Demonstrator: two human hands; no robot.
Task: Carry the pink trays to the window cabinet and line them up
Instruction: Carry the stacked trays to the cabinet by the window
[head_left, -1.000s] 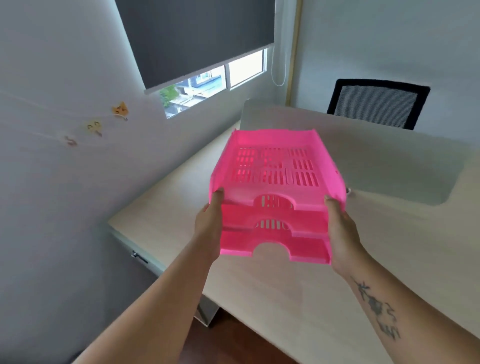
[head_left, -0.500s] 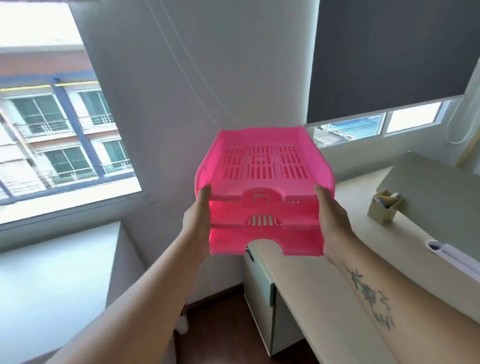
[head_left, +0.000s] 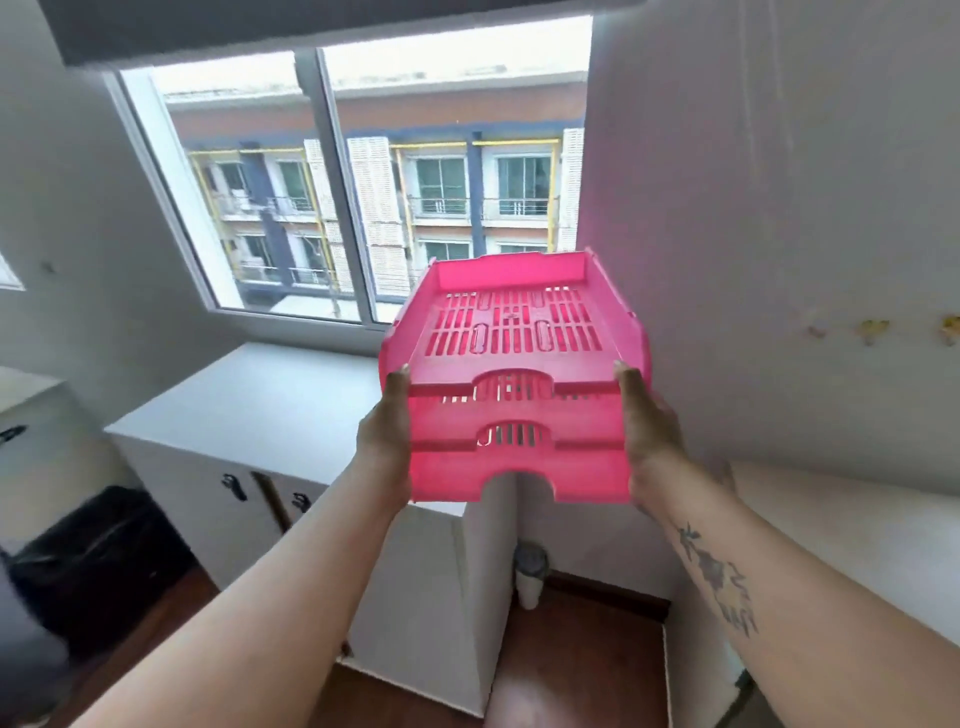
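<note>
A stack of three pink slotted trays (head_left: 514, 374) hangs in the air in front of me, level and facing away. My left hand (head_left: 387, 436) grips the stack's left side and my right hand (head_left: 649, 431) grips its right side, thumbs on the top tray's front rim. Below and to the left of the stack stands the white window cabinet (head_left: 249, 410), under a large window (head_left: 363, 197). The stack's right half hovers past the cabinet's right end.
A white wall column (head_left: 779, 234) rises right of the trays. A pale desk edge (head_left: 857, 525) sits at lower right. A black bin (head_left: 93, 561) stands left of the cabinet. A small white canister (head_left: 530, 571) stands on the wooden floor between cabinet and desk.
The view has swung left from the desk toward the window. The cabinet top now lies just below the stack. Both hands keep the same hold on the trays.
</note>
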